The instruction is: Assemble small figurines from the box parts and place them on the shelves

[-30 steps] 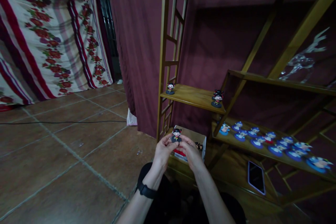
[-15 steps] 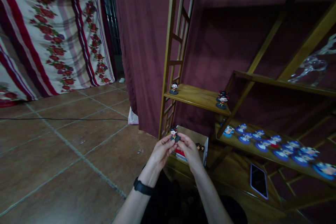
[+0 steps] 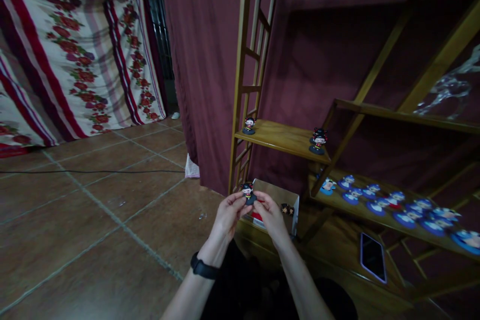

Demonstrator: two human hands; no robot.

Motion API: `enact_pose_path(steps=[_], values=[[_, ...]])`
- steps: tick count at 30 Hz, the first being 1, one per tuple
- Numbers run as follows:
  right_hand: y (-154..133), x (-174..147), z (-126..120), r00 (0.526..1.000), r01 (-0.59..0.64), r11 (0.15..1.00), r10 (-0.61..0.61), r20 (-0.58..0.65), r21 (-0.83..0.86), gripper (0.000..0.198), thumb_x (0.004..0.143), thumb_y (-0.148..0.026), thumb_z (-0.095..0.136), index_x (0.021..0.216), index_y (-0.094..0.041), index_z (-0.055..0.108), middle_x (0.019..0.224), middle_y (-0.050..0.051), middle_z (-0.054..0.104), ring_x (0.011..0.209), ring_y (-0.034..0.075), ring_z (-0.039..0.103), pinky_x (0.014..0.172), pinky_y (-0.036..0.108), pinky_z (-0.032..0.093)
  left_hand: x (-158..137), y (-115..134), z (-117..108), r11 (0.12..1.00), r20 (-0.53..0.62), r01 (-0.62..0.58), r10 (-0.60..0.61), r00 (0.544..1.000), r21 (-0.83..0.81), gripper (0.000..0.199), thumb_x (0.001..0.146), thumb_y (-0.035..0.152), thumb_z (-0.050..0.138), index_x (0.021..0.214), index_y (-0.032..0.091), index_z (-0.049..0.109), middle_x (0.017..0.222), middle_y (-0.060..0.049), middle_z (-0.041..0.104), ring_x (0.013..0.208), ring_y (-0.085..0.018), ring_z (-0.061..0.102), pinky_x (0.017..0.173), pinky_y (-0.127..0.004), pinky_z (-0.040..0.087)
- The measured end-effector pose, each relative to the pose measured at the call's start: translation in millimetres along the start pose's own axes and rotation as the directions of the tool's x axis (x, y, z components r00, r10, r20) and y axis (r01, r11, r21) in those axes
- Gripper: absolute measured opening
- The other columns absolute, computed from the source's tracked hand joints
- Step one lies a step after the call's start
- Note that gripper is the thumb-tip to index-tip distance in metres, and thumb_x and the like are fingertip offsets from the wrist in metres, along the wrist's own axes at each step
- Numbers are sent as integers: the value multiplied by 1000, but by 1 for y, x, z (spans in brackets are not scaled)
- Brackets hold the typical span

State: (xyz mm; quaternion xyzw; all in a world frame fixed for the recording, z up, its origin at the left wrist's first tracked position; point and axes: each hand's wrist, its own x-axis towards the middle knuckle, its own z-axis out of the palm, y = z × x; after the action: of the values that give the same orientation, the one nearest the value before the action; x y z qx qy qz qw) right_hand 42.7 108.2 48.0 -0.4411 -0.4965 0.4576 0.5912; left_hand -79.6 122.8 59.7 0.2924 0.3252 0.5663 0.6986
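Note:
Between both hands, upright, is a small doll figurine (image 3: pixel 247 192) with black hair, red touches and a dark round base. My left hand (image 3: pixel 229 211) pinches the base from the left, and my right hand (image 3: pixel 269 212) grips it from the right. Behind and below them stands an open cardboard box (image 3: pixel 293 195) with small dark figures (image 3: pixel 287 209) and something red inside, partly hidden by my hands. On the wooden shelf (image 3: pixel 281 136) above, a similar figurine (image 3: pixel 249 125) stands at the left end and two more (image 3: pixel 318 141) stand close together at the right end.
Several blue-based figurines (image 3: pixel 378 205) line a lower shelf at right. A phone (image 3: pixel 373 257) lies on the bottom board. A dark cable (image 3: pixel 93 171) crosses the tiled floor (image 3: pixel 86 240). Shelf posts and a maroon curtain (image 3: pixel 206 75) rise ahead; a floral cloth (image 3: pixel 82 60) hangs at far left.
The view has shifted very slightly. Both hands stay on the figurine, whose tilt and facing differ only a little.

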Motion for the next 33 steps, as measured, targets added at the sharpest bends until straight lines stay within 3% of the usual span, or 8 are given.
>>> enact_pose_path(steps=[3, 11, 18, 26, 33], values=[[2, 1, 0, 1000, -1, 1000, 1, -12, 19, 34, 71, -32, 60, 103, -19, 61, 99, 7, 66, 85, 19, 62, 80, 36, 50, -4, -3, 7, 997, -76, -75, 78, 994, 35, 20, 69, 8, 64, 88, 9, 62, 81, -9, 69, 65, -14, 65, 64, -25, 56], [-9, 3, -2, 1000, -6, 991, 7, -9, 132, 23, 70, -28, 61, 91, -19, 62, 92, 4, 68, 85, 18, 62, 79, 31, 48, -14, -7, 19, 990, -104, -132, 137, 985, 54, 23, 66, 14, 67, 87, 11, 57, 69, -4, 66, 59, -13, 64, 63, -28, 56], [-10, 4, -1, 1000, -23, 989, 23, -2, 146, 27, 65, -32, 67, 86, -18, 57, 79, 2, 67, 71, 17, 63, 67, 29, 51, -14, -9, 25, 978, -116, -203, 208, 971, 54, 31, 60, 17, 72, 85, 13, 54, 66, -2, 67, 58, -12, 63, 62, -27, 54], [-22, -2, -2, 983, 176, 984, -176, -49, 12, 17, 66, -24, 65, 81, -21, 58, 91, 2, 64, 83, 18, 60, 70, 28, 51, -20, -5, 30, 944, -63, -310, 318, 946, 112, 36, 59, 13, 71, 94, 14, 62, 82, -7, 71, 72, -16, 65, 68, -24, 49], [-31, -10, 0, 977, 212, 977, -212, -8, -12, 15, 68, -20, 63, 82, -21, 59, 107, 5, 58, 92, 20, 60, 76, 29, 50, -30, 2, 28, 914, -35, -355, 368, 929, 195, 26, 62, 12, 69, 87, 15, 67, 87, -7, 71, 81, -18, 65, 73, -25, 49]])
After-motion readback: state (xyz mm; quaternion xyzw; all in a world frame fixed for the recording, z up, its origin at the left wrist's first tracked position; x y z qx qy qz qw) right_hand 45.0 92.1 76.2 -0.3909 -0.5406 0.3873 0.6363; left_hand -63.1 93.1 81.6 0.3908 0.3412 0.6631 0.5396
